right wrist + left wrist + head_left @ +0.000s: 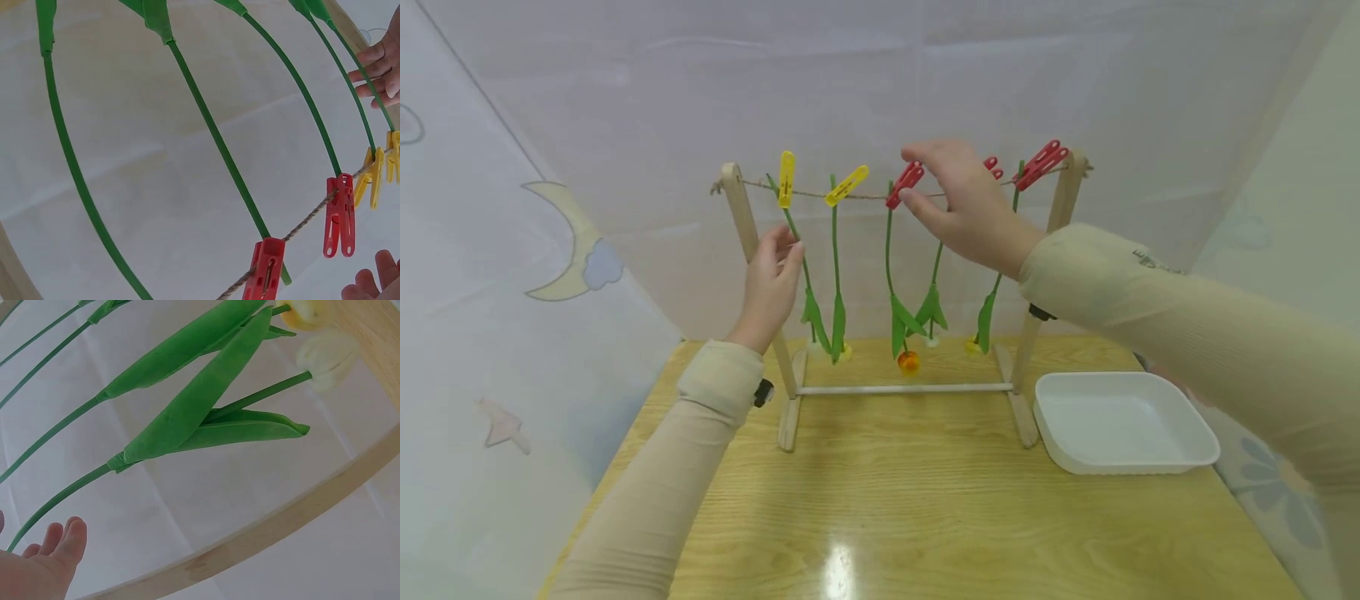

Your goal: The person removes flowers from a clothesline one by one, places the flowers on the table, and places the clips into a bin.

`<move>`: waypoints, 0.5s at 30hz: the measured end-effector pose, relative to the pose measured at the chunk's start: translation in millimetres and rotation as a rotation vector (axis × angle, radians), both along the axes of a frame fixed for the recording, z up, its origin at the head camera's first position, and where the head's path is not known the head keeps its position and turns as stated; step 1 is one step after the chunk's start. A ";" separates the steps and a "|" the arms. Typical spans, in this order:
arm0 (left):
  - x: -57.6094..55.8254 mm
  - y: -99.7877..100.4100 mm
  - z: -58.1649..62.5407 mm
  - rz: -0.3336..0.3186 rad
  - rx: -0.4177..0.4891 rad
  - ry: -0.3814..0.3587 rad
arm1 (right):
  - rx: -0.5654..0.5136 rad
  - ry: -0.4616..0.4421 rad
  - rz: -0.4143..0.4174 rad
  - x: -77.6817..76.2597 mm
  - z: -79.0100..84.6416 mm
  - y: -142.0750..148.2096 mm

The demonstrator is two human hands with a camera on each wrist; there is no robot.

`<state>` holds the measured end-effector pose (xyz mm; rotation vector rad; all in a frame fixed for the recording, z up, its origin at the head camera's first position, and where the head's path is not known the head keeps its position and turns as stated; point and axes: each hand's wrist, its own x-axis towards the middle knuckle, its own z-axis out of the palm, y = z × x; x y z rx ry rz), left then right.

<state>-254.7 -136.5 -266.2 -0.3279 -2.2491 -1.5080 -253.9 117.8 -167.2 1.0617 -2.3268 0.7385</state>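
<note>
Several artificial tulips hang upside down from a twine line (304,223), held by clothespins. My left hand (772,279) is beside the leftmost stem (59,495), fingers loosely bent and not closed round it. That stem hangs from a yellow clothespin (786,179) and ends in a white tulip head (328,357). Another yellow clothespin (847,186) holds the neighbouring stem. My right hand (973,200) is beside the middle red clothespin (339,215), thumb and fingers spread apart. Below that clothespin hangs an orange tulip head (909,362). Farther right are two more red clothespins, one (1042,165) near the post.
The twine is tied between the posts of a wooden rack (743,212) with a white crossbar (904,389). A white plastic tray (1126,421) stands right of the rack on the wood-grain table (880,500). A pale wall covering (820,83) is close behind.
</note>
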 end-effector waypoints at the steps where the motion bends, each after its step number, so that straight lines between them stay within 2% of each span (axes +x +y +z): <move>1: 0.0 0.5 0.4 0.001 0.000 -0.008 | 0.008 -0.002 0.005 -0.2 0.9 -2.7; 9: -0.6 2.6 0.4 0.004 0.014 -0.053 | 0.117 -0.042 -0.033 -3.6 7.9 -24.2; 15: 0.1 5.4 1.1 0.013 0.028 -0.051 | 0.141 -0.046 -0.042 -6.8 15.0 -36.2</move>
